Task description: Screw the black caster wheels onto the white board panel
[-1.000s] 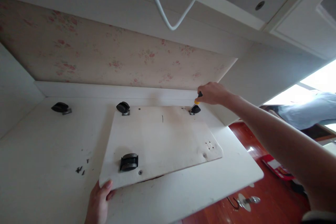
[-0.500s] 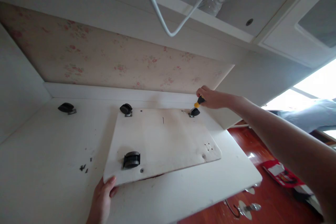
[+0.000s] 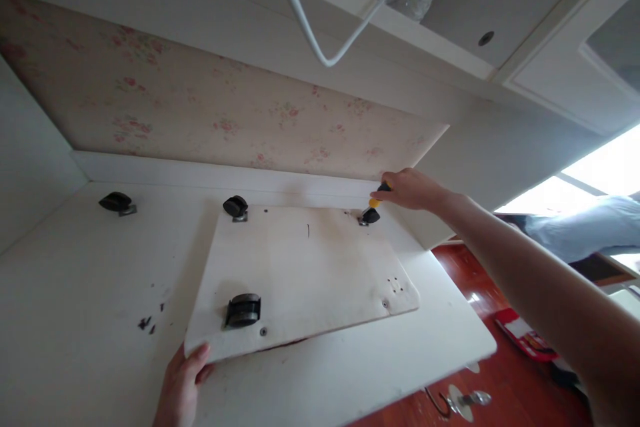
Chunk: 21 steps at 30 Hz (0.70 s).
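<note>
A white board lies on the white desktop, with black caster wheels at three of its corners. My left hand grips the board's near left corner, thumb on top and fingers beneath the edge. In my right hand is a screwdriver with a yellow and black handle, its tip down at the far right caster. Another caster stands at the far left corner, and a third caster at the near left. Bare screw holes mark the near right corner.
A loose caster and several dark screws lie on the desktop to the left. A white cable hangs from the shelf above. On the red floor to the right is a red case.
My right hand has turned slightly around the screwdriver handle, which stays at the far right caster. The left hand keeps its hold on the board. The view has shifted a little.
</note>
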{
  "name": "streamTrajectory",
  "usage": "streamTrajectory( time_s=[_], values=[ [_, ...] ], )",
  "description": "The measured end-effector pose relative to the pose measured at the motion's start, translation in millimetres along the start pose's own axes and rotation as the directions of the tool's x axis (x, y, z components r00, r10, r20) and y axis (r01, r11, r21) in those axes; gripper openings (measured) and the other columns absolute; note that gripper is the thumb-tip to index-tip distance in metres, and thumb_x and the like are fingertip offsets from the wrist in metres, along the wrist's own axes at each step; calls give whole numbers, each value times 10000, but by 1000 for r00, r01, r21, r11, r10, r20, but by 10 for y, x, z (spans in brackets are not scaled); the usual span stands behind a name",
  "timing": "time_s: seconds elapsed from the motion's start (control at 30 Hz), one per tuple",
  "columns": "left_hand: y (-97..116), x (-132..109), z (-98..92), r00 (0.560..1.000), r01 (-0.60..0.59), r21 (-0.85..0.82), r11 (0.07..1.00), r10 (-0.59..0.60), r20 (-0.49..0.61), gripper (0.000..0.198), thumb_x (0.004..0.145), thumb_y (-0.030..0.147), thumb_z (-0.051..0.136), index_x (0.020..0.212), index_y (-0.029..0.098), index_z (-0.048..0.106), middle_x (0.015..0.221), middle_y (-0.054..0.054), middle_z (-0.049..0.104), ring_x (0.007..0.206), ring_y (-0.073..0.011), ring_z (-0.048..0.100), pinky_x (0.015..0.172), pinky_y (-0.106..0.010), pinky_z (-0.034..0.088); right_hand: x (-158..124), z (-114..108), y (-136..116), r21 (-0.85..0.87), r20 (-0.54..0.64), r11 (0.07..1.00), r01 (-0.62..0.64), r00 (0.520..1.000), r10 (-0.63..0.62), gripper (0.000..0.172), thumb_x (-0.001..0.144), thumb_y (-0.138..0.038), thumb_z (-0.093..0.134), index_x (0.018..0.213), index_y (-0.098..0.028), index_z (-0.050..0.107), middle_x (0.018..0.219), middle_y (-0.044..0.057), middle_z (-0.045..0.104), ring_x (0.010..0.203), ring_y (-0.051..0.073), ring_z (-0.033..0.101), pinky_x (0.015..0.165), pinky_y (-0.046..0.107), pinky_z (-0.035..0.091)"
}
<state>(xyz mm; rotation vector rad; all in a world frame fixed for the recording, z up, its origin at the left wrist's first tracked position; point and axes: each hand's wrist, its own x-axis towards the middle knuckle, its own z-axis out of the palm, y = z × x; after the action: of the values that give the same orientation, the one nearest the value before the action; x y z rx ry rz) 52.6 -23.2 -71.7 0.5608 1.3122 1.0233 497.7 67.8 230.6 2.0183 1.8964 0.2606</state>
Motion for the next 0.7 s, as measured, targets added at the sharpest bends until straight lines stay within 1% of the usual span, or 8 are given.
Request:
streamTrajectory(
  time_s=[0.1,0.23,0.3,0.37,0.43,0.5,0.6,0.7],
  values=[
    [5,-3,11,1000,13,-24,1000,-13,-1,528,520,504,791,943,206,689,932,-107,751,918,-332,682,633,-350,551,30,16,-105,-56,-5,991,-119,993,119,612,918,-673,351,990,-171,692,903,197,708,859,335,669,659,388,442],
    [-2,-8,18,999,21,-36,999,-22,-23,553,501,521,808,925,190,681,920,-103,748,885,-315,673,603,-328,536,65,-21,-212,-29,5,983,-180,984,180,700,901,-744,251,1021,-189,661,972,210,709,908,363,669,698,416,449],
    [-16,-6,5,999,26,-17,1000,-27,-37,564,509,527,809,934,181,678,946,-105,748,890,-305,668,615,-319,537,65,-52,-214,19,4,983,-183,983,183,670,903,-733,267,1123,-199,605,1021,200,711,918,361,666,728,430,447],
    [-28,-7,-11,1000,26,1,1000,-26,-14,560,545,525,800,968,178,679,994,-108,747,927,-300,666,646,-316,542,49,-78,-184,59,8,985,-163,987,163,564,906,-666,366,1190,-214,547,1079,183,708,921,347,662,738,421,439],
    [-35,-13,-21,1000,18,5,1000,-19,6,545,584,523,786,994,179,680,1027,-110,745,953,-293,664,661,-307,543,21,-95,-130,90,37,988,-125,992,123,457,886,-572,474,1183,-229,532,1105,157,706,886,312,662,706,385,431],
    [-32,-23,-21,1000,15,11,1000,-15,16,534,597,522,778,992,177,680,1027,-110,746,953,-288,664,657,-301,543,-11,-98,-62,125,86,986,-107,992,97,412,862,-512,535,1156,-224,541,1054,136,713,819,268,659,657,346,424],
    [-9,-38,-3,1000,3,28,1000,-3,21,531,578,530,777,961,177,671,993,-98,749,943,-295,666,643,-305,549,-56,-73,52,157,143,974,-163,980,141,443,877,-527,507,1131,-168,559,941,158,704,756,248,649,609,328,421],
    [22,-47,26,1000,-9,26,1000,8,26,517,574,530,768,946,186,661,974,-84,750,946,-301,670,642,-311,553,-89,-25,143,147,157,962,-231,965,208,515,898,-586,442,1117,-139,571,914,185,688,762,268,646,603,336,420]
  ],
)
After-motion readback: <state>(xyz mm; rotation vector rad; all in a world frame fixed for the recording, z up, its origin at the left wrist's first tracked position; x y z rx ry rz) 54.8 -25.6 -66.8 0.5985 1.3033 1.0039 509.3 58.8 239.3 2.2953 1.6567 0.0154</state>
